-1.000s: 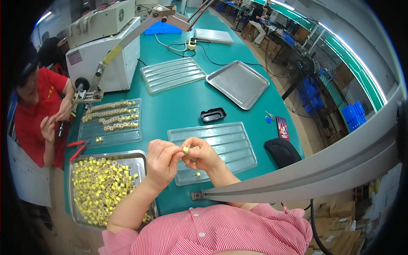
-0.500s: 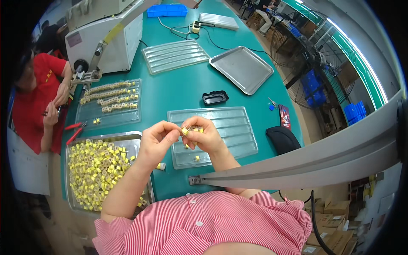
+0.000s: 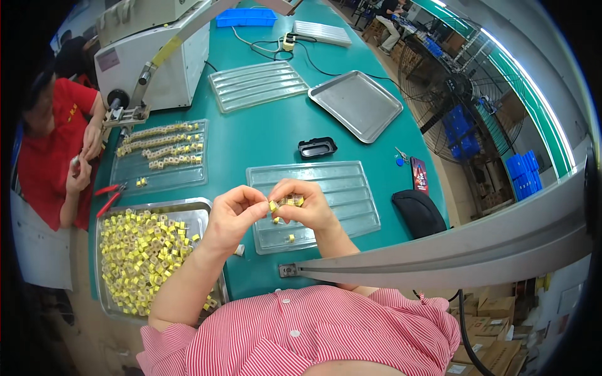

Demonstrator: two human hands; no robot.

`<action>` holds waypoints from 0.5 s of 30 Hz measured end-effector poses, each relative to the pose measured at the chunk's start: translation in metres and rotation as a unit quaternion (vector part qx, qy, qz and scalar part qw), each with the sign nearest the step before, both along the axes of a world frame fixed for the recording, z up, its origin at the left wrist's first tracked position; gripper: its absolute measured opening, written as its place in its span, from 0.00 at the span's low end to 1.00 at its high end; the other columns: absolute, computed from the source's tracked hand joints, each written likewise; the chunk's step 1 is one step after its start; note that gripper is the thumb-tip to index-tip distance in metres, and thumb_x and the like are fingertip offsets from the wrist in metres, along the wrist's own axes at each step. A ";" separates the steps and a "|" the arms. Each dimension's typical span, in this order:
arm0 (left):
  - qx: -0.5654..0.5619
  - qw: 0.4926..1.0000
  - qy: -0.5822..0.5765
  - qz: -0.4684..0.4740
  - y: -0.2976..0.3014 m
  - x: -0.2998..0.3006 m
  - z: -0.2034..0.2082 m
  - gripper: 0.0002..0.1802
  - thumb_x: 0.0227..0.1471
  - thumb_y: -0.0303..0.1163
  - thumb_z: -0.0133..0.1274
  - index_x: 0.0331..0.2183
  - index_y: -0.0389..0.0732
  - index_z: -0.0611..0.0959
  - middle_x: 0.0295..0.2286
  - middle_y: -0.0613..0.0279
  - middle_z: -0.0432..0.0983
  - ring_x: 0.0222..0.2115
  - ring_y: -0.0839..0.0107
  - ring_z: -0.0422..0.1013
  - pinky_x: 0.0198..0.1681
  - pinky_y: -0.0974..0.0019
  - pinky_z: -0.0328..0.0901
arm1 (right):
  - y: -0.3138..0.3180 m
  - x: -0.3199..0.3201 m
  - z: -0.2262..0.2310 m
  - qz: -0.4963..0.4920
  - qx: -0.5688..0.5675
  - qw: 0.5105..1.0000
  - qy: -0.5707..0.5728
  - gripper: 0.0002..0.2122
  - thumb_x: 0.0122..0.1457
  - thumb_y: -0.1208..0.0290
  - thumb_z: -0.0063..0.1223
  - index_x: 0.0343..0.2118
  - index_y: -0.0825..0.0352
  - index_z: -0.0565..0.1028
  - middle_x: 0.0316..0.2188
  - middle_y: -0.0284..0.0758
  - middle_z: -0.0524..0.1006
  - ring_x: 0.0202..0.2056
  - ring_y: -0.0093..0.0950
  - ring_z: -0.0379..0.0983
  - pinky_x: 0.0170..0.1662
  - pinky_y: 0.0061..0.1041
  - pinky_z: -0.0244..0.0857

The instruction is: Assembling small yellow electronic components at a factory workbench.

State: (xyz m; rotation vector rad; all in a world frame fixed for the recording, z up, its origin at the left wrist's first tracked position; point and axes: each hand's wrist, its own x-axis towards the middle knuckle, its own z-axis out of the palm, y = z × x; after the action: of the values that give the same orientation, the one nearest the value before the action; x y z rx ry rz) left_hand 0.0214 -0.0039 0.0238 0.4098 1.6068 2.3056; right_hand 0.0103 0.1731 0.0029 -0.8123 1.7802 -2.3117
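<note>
My left hand (image 3: 233,216) and my right hand (image 3: 306,203) meet above a clear ribbed plastic tray (image 3: 342,200). The left fingertips pinch at the end of a small yellow-wrapped coil with thin wire leads (image 3: 273,205). Curled around a short row of the same yellow coils (image 3: 295,200), my right hand holds them between thumb and fingers. Two loose coils lie in the tray below, one of them a yellow coil (image 3: 290,238) near its front edge. To the left, a metal tray (image 3: 202,219) is heaped with many such coils.
Beyond it, another plastic tray (image 3: 188,177) holds rows of coils beside red-handled pliers (image 3: 110,199). A co-worker in red (image 3: 53,144) sits at left near a white machine (image 3: 150,75). A black box (image 3: 317,146), empty metal tray (image 3: 376,119) and grey beam (image 3: 439,257) surround my work area.
Both hands have dropped slightly toward me and the coil between them has tilted. More of the coil row now shows in my right hand. The co-worker's hands have shifted.
</note>
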 end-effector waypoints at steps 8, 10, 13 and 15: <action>0.000 1.000 -0.008 0.000 0.000 0.001 0.001 0.06 0.41 0.24 0.50 0.26 0.33 0.74 0.23 0.63 0.71 0.25 0.78 0.66 0.30 0.76 0.62 | 0.002 0.000 0.004 -0.039 0.079 0.988 0.126 0.08 0.39 0.83 0.54 0.26 0.70 0.72 0.24 0.36 0.72 0.26 0.21 0.68 0.26 0.17 0.60; -0.010 1.000 -0.014 -0.005 -0.001 0.001 0.002 0.05 0.40 0.23 0.50 0.25 0.33 0.74 0.22 0.63 0.70 0.24 0.78 0.67 0.29 0.75 0.62 | 0.001 0.001 0.007 -0.039 0.085 0.987 0.128 0.08 0.39 0.83 0.54 0.25 0.70 0.72 0.24 0.35 0.72 0.25 0.21 0.68 0.26 0.17 0.60; -0.018 0.999 -0.018 -0.022 -0.003 0.000 0.002 0.05 0.40 0.23 0.50 0.25 0.33 0.73 0.22 0.63 0.70 0.24 0.77 0.67 0.29 0.75 0.62 | 0.001 0.002 0.008 -0.039 0.096 0.985 0.136 0.08 0.38 0.82 0.55 0.25 0.70 0.72 0.24 0.35 0.72 0.25 0.21 0.68 0.26 0.16 0.60; -0.022 0.999 -0.026 -0.037 -0.004 -0.002 0.006 0.05 0.39 0.24 0.50 0.24 0.34 0.73 0.22 0.64 0.70 0.24 0.77 0.67 0.29 0.75 0.62 | 0.002 0.001 0.008 -0.038 0.100 0.984 0.141 0.08 0.38 0.82 0.55 0.25 0.70 0.73 0.24 0.35 0.72 0.25 0.21 0.68 0.26 0.16 0.60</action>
State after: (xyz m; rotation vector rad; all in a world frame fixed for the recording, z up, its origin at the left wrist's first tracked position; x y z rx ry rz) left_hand 0.0192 -0.0079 0.0300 0.3886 1.5876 2.2028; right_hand 0.0116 0.1754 0.0114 -1.0974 2.1510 -2.1008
